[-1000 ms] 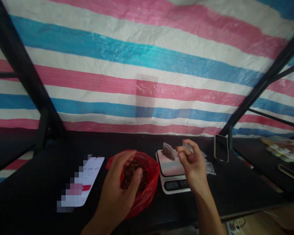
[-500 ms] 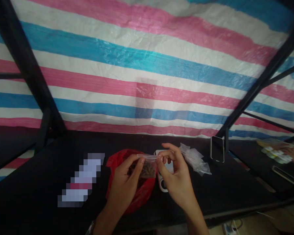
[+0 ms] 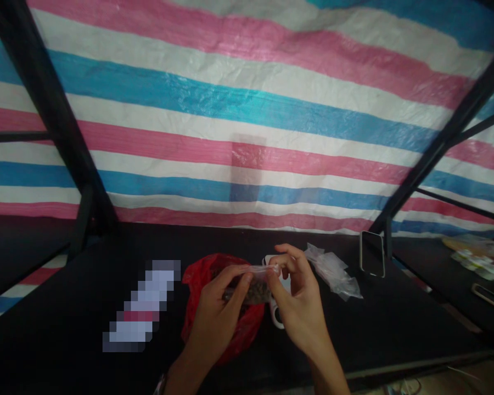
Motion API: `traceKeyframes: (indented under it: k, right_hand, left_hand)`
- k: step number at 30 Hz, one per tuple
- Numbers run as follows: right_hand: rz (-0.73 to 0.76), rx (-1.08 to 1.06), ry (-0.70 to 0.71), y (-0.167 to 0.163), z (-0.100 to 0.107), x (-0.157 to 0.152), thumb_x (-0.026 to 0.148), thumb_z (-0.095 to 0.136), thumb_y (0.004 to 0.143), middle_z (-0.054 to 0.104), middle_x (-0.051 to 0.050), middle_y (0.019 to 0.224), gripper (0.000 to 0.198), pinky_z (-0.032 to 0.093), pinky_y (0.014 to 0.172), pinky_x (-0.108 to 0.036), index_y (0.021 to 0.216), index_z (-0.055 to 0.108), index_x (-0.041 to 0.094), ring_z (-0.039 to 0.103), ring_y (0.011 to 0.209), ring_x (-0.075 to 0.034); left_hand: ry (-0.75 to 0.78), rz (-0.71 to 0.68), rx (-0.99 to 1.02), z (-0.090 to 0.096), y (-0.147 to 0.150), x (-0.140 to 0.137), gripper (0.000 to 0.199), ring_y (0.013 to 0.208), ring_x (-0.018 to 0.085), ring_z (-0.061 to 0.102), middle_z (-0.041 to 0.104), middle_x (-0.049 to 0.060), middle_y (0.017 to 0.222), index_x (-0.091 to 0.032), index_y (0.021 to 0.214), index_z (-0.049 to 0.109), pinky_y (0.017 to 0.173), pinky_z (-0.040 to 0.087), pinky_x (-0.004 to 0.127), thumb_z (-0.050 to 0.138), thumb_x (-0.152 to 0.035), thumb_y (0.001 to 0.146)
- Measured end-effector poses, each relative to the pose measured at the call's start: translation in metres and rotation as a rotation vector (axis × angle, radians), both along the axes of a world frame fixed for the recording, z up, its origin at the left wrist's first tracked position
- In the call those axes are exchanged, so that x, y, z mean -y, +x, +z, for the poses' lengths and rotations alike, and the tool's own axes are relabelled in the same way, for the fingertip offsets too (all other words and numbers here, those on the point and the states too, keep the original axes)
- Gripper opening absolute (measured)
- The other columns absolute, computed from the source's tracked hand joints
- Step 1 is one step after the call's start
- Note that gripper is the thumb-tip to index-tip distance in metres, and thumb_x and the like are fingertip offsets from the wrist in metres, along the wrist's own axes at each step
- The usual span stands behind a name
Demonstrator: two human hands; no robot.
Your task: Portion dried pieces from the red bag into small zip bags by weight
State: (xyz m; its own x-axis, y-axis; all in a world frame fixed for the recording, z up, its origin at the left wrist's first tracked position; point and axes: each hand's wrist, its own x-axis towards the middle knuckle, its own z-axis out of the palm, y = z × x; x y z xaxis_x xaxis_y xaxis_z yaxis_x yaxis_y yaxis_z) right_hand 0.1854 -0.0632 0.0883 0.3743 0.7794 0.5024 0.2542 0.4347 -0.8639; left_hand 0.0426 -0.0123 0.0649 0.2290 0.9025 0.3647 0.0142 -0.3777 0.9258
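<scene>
Between my two hands is a small clear zip bag (image 3: 257, 289) with brown, grainy pieces in it; I cannot make out what they are. My left hand (image 3: 220, 307) pinches its left side with thumb and fingers. Thumb and forefinger of my right hand (image 3: 298, 299) grip the upper right corner at the zip strip, the other fingers curled loosely. Below the hands a red plastic bag (image 3: 197, 277) lies open, its contents mostly hidden. Partly behind my right hand is a white device with a round dial (image 3: 277, 318).
Clear plastic bags (image 3: 333, 271) lie in a pile right of my hands, with a phone (image 3: 372, 253) beyond. A pixelated item (image 3: 142, 307) is at left on the black table (image 3: 78, 307). Black frame bars (image 3: 66, 131) and striped sheeting (image 3: 247, 93) stand behind. Further right are packets (image 3: 480, 260).
The view has shifted slightly, moving everything a little right and down. My hands still hold the zip bag, now tilted more. A hand at the far right has left view.
</scene>
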Motion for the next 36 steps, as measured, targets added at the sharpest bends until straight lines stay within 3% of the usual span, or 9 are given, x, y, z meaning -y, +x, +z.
traceKeyframes:
  k: [3, 8, 15, 23, 29, 36]
  right_hand:
    - [0.003, -0.014, 0.007, -0.003, 0.0, -0.002, 0.029, 0.067, 0.098, 0.065, 0.002, 0.088, 0.029, 0.048, 0.073, -0.03, 0.125, 0.058, 0.028, 0.057, 0.077, -0.016]
    - [-0.005, 0.009, 0.0, -0.004, -0.004, -0.005, 0.028, 0.07, 0.095, 0.067, 0.002, 0.092, 0.039, 0.051, 0.082, -0.032, 0.132, 0.059, 0.028, 0.06, 0.082, -0.017]
    - [0.031, -0.109, -0.031, 0.0, -0.009, -0.009, 0.029, 0.074, 0.092, 0.069, 0.002, 0.09, 0.043, 0.053, 0.082, -0.032, 0.132, 0.059, 0.029, 0.064, 0.082, -0.017]
    - [0.004, -0.142, -0.009, 0.005, -0.01, -0.005, 0.027, 0.074, 0.09, 0.065, 0.005, 0.083, 0.035, 0.048, 0.078, -0.03, 0.12, 0.057, 0.027, 0.058, 0.078, -0.016]
    - [0.063, -0.122, -0.051, 0.006, -0.012, -0.003, 0.029, 0.075, 0.094, 0.068, 0.003, 0.091, 0.045, 0.05, 0.084, -0.031, 0.134, 0.056, 0.028, 0.062, 0.085, -0.016]
    - [0.073, -0.206, -0.06, 0.004, -0.015, -0.009, 0.031, 0.079, 0.09, 0.072, 0.002, 0.091, 0.044, 0.053, 0.084, -0.031, 0.129, 0.059, 0.028, 0.067, 0.085, -0.017]
  left_hand:
    - [-0.009, 0.008, 0.006, 0.0, -0.001, -0.001, 0.025, 0.092, 0.024, 0.079, 0.084, 0.004, 0.099, -0.026, 0.096, 0.082, 0.082, 0.062, 0.034, 0.066, -0.045, 0.094]
    - [-0.059, -0.019, 0.029, -0.001, -0.001, -0.004, 0.026, 0.094, 0.023, 0.079, 0.084, 0.003, 0.102, -0.027, 0.1, 0.082, 0.083, 0.062, 0.032, 0.065, -0.047, 0.095]
    - [-0.087, -0.023, 0.031, -0.002, 0.004, -0.004, 0.028, 0.098, 0.024, 0.078, 0.084, 0.004, 0.104, -0.026, 0.101, 0.081, 0.087, 0.061, 0.034, 0.065, -0.047, 0.095]
    - [-0.076, -0.06, 0.043, -0.006, 0.012, -0.003, 0.026, 0.099, 0.024, 0.078, 0.083, 0.004, 0.105, -0.027, 0.103, 0.081, 0.089, 0.06, 0.034, 0.066, -0.047, 0.095]
    - [-0.079, -0.042, 0.042, -0.007, 0.014, -0.002, 0.027, 0.094, 0.022, 0.078, 0.083, 0.004, 0.101, -0.026, 0.099, 0.081, 0.084, 0.061, 0.031, 0.067, -0.048, 0.094]
    - [-0.098, -0.073, 0.036, -0.011, 0.011, -0.003, 0.029, 0.103, 0.023, 0.077, 0.083, 0.005, 0.11, -0.025, 0.104, 0.081, 0.089, 0.06, 0.03, 0.066, -0.048, 0.096]
